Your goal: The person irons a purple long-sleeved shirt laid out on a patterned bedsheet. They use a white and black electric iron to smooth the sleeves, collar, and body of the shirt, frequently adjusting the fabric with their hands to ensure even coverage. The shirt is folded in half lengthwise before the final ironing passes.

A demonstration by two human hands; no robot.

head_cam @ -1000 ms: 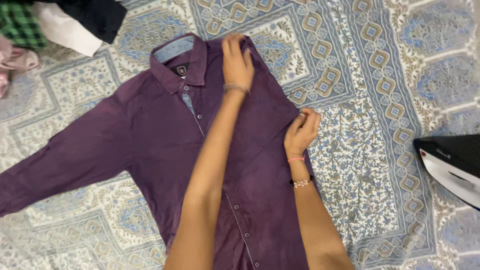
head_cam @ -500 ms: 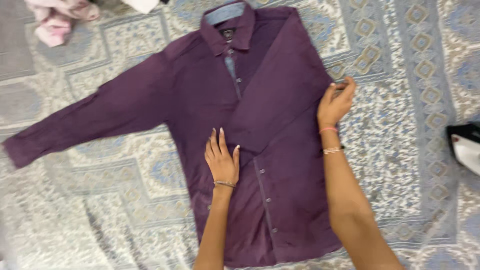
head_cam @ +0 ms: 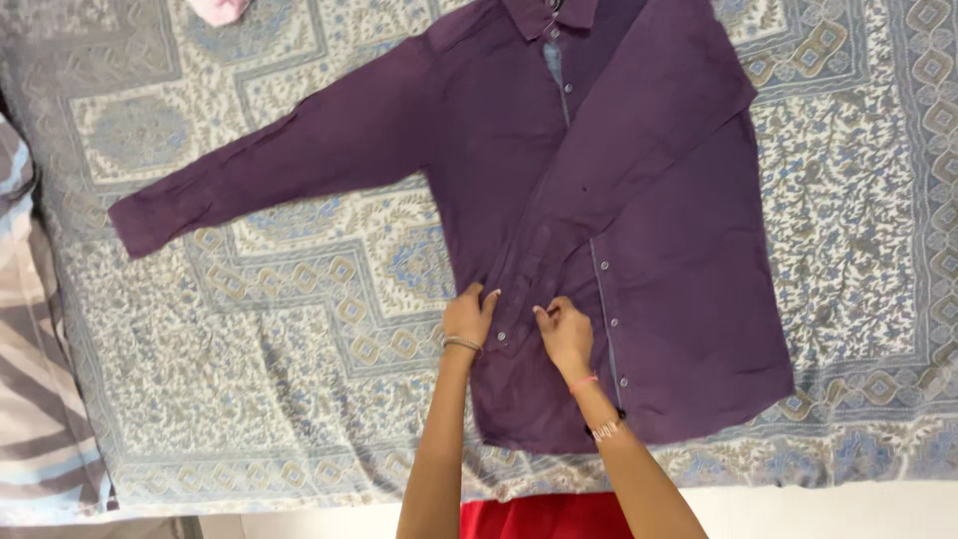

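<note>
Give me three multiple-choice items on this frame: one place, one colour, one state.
1. Where are both hands?
A. at the collar
B. on the folded sleeve's cuff, low on the shirt front
C. off the shirt

2. The shirt's colour?
A. dark purple
B. green
C. white

3. The outstretched sleeve lies:
A. rolled up
B. tucked under
C. flat on the patterned bedspread

Answers: 1 B, the left hand and right hand meet at the cuff. 2 A, the shirt is dark purple. 3 C, the outstretched sleeve rests flat on the patterned bedspread.

A blue-and-beige patterned bedspread (head_cam: 249, 399) covers the bed, striped fabric (head_cam: 40, 399) at its left edge.
</note>
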